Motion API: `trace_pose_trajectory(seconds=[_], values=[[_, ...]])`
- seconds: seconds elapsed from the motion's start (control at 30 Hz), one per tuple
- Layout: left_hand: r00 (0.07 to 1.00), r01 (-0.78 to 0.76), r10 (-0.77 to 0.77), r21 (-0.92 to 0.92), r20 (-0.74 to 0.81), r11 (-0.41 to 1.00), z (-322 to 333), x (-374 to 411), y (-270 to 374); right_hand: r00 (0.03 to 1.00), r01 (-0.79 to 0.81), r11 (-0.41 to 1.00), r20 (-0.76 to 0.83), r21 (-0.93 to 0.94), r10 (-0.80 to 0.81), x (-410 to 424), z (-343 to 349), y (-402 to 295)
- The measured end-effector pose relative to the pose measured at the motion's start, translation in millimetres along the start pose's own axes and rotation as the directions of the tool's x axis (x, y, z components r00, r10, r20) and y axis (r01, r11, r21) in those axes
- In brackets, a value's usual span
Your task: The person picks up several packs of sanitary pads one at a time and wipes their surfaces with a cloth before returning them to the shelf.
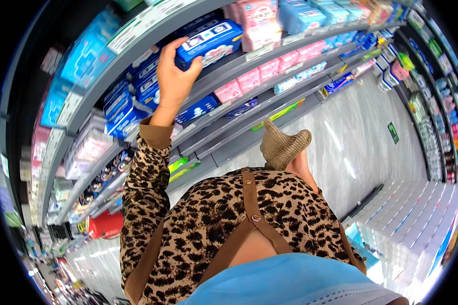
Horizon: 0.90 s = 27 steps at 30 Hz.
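Note:
My left hand (177,74) reaches up to a grey shop shelf and grips the left end of a blue plastic-wrapped pack (213,42). Its fingers lie over the pack's top edge, with the thumb at the lower front. The pack sits at the shelf's front, beside pink packs (258,23). More blue packs (124,114) are stacked left of my wrist. Low in front of my body, my right hand (300,166) holds a brown ribbed knitted item (284,145); the item hides most of its fingers.
Below run lower shelf tiers with a row of small pink packs (248,80). Light blue packs (89,45) stand at upper left. A large stack of white packs (412,213) is on the right, across the grey floor (339,126). Another stocked shelf (435,95) lines the far right.

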State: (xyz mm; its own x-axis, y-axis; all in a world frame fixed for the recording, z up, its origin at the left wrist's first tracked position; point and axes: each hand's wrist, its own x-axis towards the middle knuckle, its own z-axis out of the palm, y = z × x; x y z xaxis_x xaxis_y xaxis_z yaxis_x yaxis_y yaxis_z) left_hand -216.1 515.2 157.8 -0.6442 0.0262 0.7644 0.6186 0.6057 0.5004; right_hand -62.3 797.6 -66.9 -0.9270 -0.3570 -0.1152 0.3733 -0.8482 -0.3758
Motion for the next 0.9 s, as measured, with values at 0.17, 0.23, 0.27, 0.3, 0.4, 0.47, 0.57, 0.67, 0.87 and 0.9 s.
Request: trace_pose_trajectory(seconds=[0.17, 0.23, 0.27, 0.3, 0.4, 0.47, 0.57, 0.67, 0.87, 0.9], values=[[0.897, -0.416, 0.431, 0.144, -0.094, 0.898, -15, -34, 39, 0.994, 0.095, 0.99, -0.039, -0.103, -0.1, 23, 40, -23], [0.872, -0.483, 0.489, 0.112, -0.031, 0.868, -15, -50, 50, 0.975, 0.222, 0.96, 0.053, -0.171, -0.216, 40, 56, -36], [0.861, -0.508, 0.509, 0.061, 0.008, 0.859, -13, -58, 53, 0.953, 0.3, 0.929, 0.117, -0.219, -0.28, 47, 72, -43], [0.845, -0.533, 0.532, 0.01, 0.046, 0.846, -10, -65, 56, 0.922, 0.378, 0.889, 0.186, -0.257, -0.339, 55, 82, -47], [0.861, -0.484, 0.496, -0.123, 0.111, 0.867, 4, -91, 56, 0.908, 0.367, 0.918, 0.272, -0.15, -0.319, 83, 101, -50], [0.896, -0.412, 0.43, -0.158, 0.107, 0.898, 11, -106, 56, 0.882, 0.471, 0.779, 0.217, -0.413, -0.418, 87, 127, -41], [0.971, -0.213, 0.233, -0.266, 0.045, 0.94, 15, -116, 50, 0.873, 0.469, 0.742, 0.121, -0.479, -0.473, 90, 123, -28], [0.961, -0.111, 0.146, -0.154, 0.236, 0.982, 7, -119, 47, 0.877, 0.436, 0.753, 0.045, -0.492, -0.479, 85, 117, -27], [0.952, 0.126, -0.046, -0.25, 0.302, 0.96, 11, -142, 30, 0.786, 0.469, 0.63, -0.033, -0.619, -0.617, 92, 108, -15], [0.952, 0.184, -0.103, -0.269, 0.289, 0.945, 11, -144, 29, 0.754, 0.491, 0.577, -0.014, -0.653, -0.657, 94, 108, -13]])
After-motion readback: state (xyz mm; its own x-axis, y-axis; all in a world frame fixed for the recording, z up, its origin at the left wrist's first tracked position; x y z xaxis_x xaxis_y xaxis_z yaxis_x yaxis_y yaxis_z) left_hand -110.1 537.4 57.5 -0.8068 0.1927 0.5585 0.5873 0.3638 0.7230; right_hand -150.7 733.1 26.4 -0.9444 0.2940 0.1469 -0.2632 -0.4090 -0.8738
